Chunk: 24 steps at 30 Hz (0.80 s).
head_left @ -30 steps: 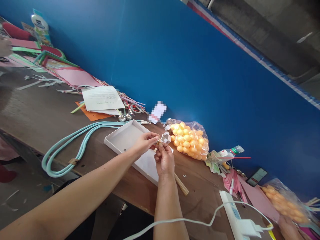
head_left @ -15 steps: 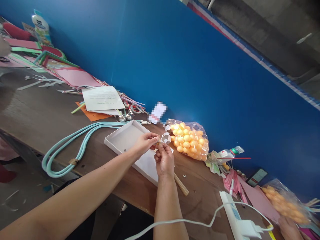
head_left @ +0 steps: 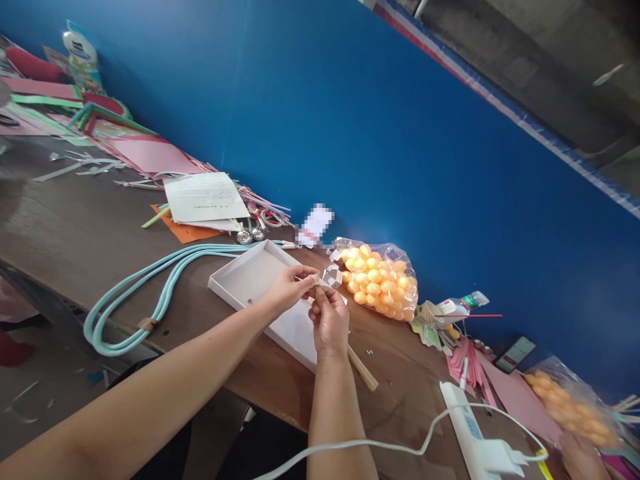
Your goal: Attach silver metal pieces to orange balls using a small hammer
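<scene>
My left hand (head_left: 293,287) and my right hand (head_left: 330,317) meet over the right part of a shallow white box (head_left: 245,270). Thumb and fingers of both are pinched together around a tiny shiny piece (head_left: 317,285), gold or silver in colour, too small to name. The fingers cover most of it. Beneath my right hand, a bundle of thin wooden sticks (head_left: 363,370) pokes out over the brown table. Just beyond my hands lie small clear-and-white plastic bits (head_left: 331,275).
A clear bag of orange balls (head_left: 375,280) rests against the blue wall. Looped pale-blue cords (head_left: 165,287) lie left of the box, papers (head_left: 205,197) behind them. At right are a power strip (head_left: 463,427) with a white cable (head_left: 390,441), a phone (head_left: 515,353) and another person's hand (head_left: 580,457).
My hands stay in nearly the same place, still pinched at the small shiny piece, with only slight finger movement. At the far left edge, another person's hand has gone out of view.
</scene>
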Each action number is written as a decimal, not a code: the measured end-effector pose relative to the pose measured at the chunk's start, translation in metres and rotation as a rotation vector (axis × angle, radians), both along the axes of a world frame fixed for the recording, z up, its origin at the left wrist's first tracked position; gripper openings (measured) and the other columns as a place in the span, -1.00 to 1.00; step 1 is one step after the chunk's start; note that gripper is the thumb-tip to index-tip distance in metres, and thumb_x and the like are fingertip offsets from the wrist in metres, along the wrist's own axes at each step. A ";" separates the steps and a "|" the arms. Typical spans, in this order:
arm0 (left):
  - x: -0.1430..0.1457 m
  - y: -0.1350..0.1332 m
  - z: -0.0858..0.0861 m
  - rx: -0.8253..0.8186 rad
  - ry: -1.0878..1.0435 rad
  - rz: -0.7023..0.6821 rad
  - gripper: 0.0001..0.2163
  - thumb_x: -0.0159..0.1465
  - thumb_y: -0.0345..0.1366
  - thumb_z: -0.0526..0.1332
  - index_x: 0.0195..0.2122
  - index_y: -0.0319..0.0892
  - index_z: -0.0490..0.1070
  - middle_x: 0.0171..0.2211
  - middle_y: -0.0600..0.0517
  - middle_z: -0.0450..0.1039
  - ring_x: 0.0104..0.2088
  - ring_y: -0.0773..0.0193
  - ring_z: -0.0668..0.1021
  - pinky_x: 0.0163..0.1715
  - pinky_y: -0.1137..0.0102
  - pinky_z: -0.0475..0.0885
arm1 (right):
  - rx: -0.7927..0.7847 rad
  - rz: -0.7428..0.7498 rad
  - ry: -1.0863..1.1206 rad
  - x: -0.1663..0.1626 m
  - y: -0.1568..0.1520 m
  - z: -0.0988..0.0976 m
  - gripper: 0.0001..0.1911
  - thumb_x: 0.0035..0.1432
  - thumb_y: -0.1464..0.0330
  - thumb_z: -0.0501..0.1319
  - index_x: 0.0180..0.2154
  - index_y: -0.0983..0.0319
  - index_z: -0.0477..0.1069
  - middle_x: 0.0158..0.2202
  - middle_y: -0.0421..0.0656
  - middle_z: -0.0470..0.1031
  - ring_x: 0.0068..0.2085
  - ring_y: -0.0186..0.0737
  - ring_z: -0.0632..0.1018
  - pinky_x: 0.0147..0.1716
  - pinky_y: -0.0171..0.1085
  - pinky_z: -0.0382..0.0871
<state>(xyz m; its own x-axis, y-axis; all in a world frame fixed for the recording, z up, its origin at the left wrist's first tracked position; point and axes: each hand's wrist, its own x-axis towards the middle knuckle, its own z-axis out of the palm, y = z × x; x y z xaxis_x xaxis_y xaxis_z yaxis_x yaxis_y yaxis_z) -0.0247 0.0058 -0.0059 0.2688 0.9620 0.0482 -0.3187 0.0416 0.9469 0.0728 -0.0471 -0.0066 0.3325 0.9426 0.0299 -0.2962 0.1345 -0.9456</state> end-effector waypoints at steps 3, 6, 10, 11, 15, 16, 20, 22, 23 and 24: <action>0.000 -0.001 0.001 0.034 -0.004 0.012 -0.67 0.04 -0.15 0.31 -0.23 -0.27 0.49 -0.47 0.04 0.42 -0.56 0.41 0.44 -0.52 0.46 0.39 | 0.000 -0.007 -0.024 0.000 0.000 0.000 -0.77 -0.06 0.29 0.35 -0.38 0.26 0.38 -0.58 -0.28 0.44 -0.66 -0.53 0.23 -0.68 -0.47 0.05; -0.002 -0.003 0.005 0.055 -0.003 0.017 -0.68 0.03 -0.17 0.30 -0.25 -0.28 0.49 -0.49 0.05 0.42 -0.55 0.40 0.44 -0.52 0.46 0.39 | -0.001 -0.014 -0.041 -0.001 0.000 0.000 -0.76 -0.06 0.27 0.34 -0.38 0.25 0.37 -0.56 -0.27 0.46 -0.67 -0.53 0.23 -0.68 -0.46 0.06; -0.003 -0.005 0.007 0.075 0.024 0.024 -0.69 0.04 -0.17 0.28 -0.26 -0.28 0.49 -0.52 0.05 0.41 -0.55 0.37 0.44 -0.52 0.45 0.40 | 0.008 -0.011 -0.053 -0.002 0.000 0.001 -0.75 -0.06 0.27 0.35 -0.38 0.25 0.36 -0.58 -0.29 0.44 -0.66 -0.52 0.25 -0.69 -0.45 0.09; -0.003 -0.005 0.008 0.078 0.029 0.029 -0.70 0.04 -0.17 0.28 -0.26 -0.27 0.49 -0.52 0.05 0.42 -0.54 0.36 0.45 -0.53 0.45 0.40 | 0.014 -0.012 -0.057 -0.002 0.000 0.001 -0.75 -0.06 0.27 0.35 -0.38 0.25 0.36 -0.59 -0.31 0.42 -0.66 -0.52 0.25 -0.69 -0.45 0.10; -0.003 -0.006 0.008 0.092 0.044 0.053 -0.73 0.02 -0.18 0.29 -0.29 -0.23 0.50 -0.51 0.04 0.44 -0.54 0.33 0.46 -0.54 0.44 0.40 | 0.030 -0.020 -0.092 -0.002 0.001 -0.002 -0.75 -0.05 0.25 0.34 -0.39 0.24 0.35 -0.63 -0.35 0.35 -0.67 -0.50 0.26 -0.69 -0.44 0.14; -0.003 -0.006 0.008 0.098 0.049 0.055 -0.74 0.02 -0.19 0.29 -0.30 -0.22 0.51 -0.51 0.04 0.44 -0.54 0.33 0.46 -0.54 0.44 0.39 | 0.031 -0.021 -0.102 -0.002 0.001 -0.002 -0.75 -0.04 0.24 0.34 -0.39 0.24 0.34 -0.64 -0.35 0.35 -0.67 -0.50 0.26 -0.70 -0.44 0.15; -0.003 -0.006 0.008 0.138 0.082 0.060 -0.77 0.04 -0.21 0.26 -0.31 -0.22 0.51 -0.51 0.04 0.43 -0.54 0.32 0.47 -0.54 0.45 0.38 | 0.026 -0.027 -0.146 -0.002 0.001 -0.003 -0.73 0.00 0.22 0.32 -0.39 0.25 0.33 -0.61 -0.33 0.38 -0.67 -0.50 0.27 -0.70 -0.44 0.16; -0.003 -0.006 0.007 0.153 0.096 0.064 -0.78 0.05 -0.23 0.26 -0.31 -0.21 0.51 -0.51 0.04 0.42 -0.53 0.33 0.47 -0.53 0.45 0.38 | 0.022 -0.036 -0.168 -0.002 0.000 -0.003 -0.72 0.00 0.21 0.33 -0.40 0.24 0.32 -0.59 -0.32 0.39 -0.67 -0.50 0.27 -0.70 -0.44 0.16; -0.003 -0.006 0.007 0.155 0.101 0.065 -0.79 0.05 -0.23 0.26 -0.31 -0.21 0.51 -0.50 0.04 0.43 -0.53 0.33 0.47 -0.53 0.45 0.39 | 0.020 -0.039 -0.174 -0.002 0.000 -0.003 -0.72 0.00 0.21 0.33 -0.40 0.24 0.31 -0.58 -0.32 0.40 -0.67 -0.50 0.28 -0.71 -0.45 0.16; -0.003 -0.006 0.006 0.153 0.104 0.065 -0.79 0.05 -0.23 0.26 -0.31 -0.22 0.51 -0.50 0.04 0.43 -0.53 0.33 0.47 -0.53 0.45 0.39 | 0.019 -0.040 -0.175 -0.002 0.000 -0.002 -0.71 -0.01 0.21 0.33 -0.40 0.24 0.31 -0.57 -0.32 0.40 -0.67 -0.50 0.27 -0.71 -0.45 0.16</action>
